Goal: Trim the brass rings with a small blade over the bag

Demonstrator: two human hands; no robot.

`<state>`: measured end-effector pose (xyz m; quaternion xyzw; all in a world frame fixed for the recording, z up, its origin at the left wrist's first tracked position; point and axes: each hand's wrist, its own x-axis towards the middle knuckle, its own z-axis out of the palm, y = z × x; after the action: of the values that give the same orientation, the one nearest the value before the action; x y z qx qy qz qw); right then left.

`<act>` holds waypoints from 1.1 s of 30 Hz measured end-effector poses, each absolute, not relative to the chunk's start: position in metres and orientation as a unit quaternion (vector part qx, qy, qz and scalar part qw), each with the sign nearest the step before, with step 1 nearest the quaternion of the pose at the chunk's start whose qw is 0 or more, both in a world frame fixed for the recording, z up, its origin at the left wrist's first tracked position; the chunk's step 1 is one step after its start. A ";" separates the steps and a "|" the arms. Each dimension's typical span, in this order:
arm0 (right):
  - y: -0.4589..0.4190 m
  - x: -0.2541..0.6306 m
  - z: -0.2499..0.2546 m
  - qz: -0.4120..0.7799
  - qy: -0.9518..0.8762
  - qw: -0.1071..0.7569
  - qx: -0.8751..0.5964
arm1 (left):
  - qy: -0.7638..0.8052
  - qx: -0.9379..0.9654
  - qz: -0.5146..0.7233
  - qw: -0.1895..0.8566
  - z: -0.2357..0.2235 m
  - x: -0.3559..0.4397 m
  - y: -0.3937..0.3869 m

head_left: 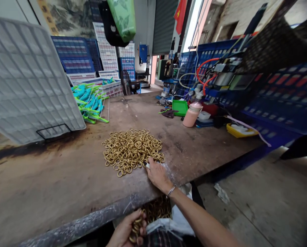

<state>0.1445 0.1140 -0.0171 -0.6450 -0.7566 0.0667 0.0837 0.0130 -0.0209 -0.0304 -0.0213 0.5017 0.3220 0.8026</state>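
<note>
A broad heap of brass-coloured rings (pixel 133 147) lies on the brown worktable (pixel 73 178). My right hand (pixel 157 174), with a metal bangle (pixel 171 190) at the wrist, is at the heap's near right edge. Its fingers are closed around a small black-and-white piece (pixel 146 165) whose kind I cannot make out. Below the table edge, my left hand (pixel 129 228) is curled around several brass rings (pixel 136 228). Beside it, an open white sack (pixel 169 224) on my lap holds more rings (pixel 157 210).
On the left stands a grey-white ribbed panel (pixel 32 79) by green and blue plastic pieces (pixel 90 103). A pink bottle (pixel 191 115), a green tray (pixel 180 108) and a yellow dish (pixel 239 130) sit to the right. Blue crates (pixel 279 92) line that side.
</note>
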 end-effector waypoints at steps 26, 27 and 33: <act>0.101 0.167 -0.032 0.165 -0.772 0.304 -0.534 | 0.548 -0.020 0.421 0.723 -0.031 0.026 -0.038; 0.098 0.167 -0.031 0.181 -0.769 0.320 -0.523 | 0.548 -0.008 0.420 0.724 -0.029 0.026 -0.038; 0.067 0.164 -0.021 0.340 -0.714 0.371 -0.487 | 0.571 0.143 0.405 0.699 -0.016 0.028 -0.040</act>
<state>0.1643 0.0665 -0.0213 -0.4868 -0.7140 0.3396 0.3714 0.0278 -0.0401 -0.0164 0.1428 0.5714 0.4054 0.6991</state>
